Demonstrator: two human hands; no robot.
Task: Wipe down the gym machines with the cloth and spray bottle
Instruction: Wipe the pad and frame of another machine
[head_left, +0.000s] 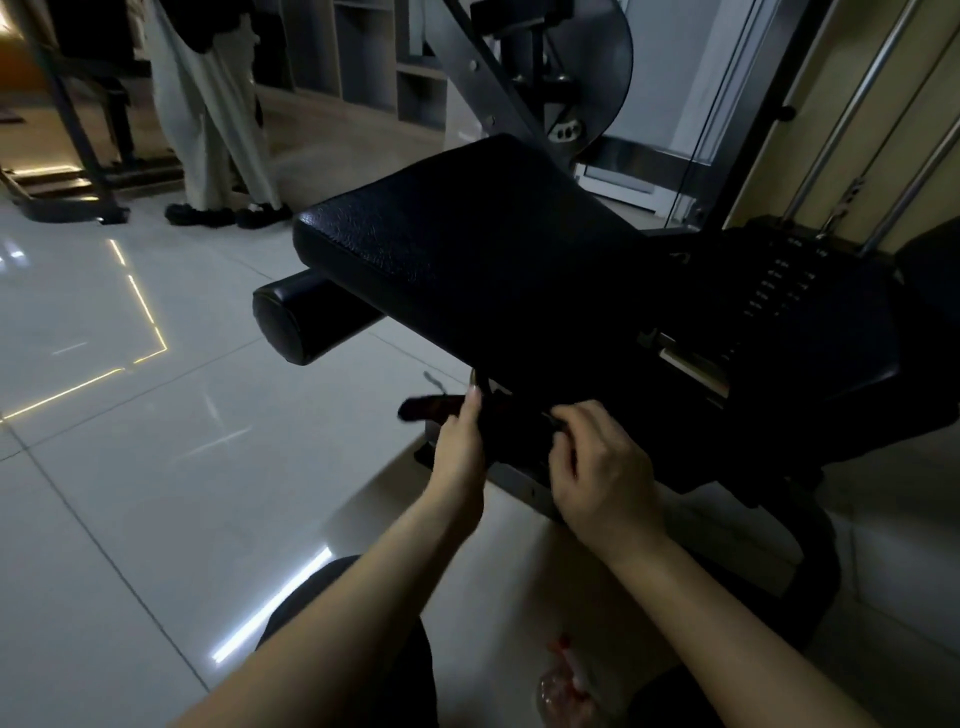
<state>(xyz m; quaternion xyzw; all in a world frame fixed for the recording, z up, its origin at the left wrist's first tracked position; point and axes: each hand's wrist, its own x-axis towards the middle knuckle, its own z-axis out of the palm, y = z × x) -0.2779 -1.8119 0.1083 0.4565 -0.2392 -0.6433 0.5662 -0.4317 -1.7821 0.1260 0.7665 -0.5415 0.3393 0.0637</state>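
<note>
Dim gym, glossy tiled floor (156, 467). Just beyond my knuckles is the machine's black seat pad (467, 249). My 2 hands, left hand (460, 447) and right hand (597, 467), grip the dark cloth (511, 423) taut between them, probably readying a wipe. The spray bottle (563, 686) is parked behind my right wrist.

seat pad (467, 249): black, grained | cloth (511, 428): black | floor tiles (130, 467): pale grey
</note>
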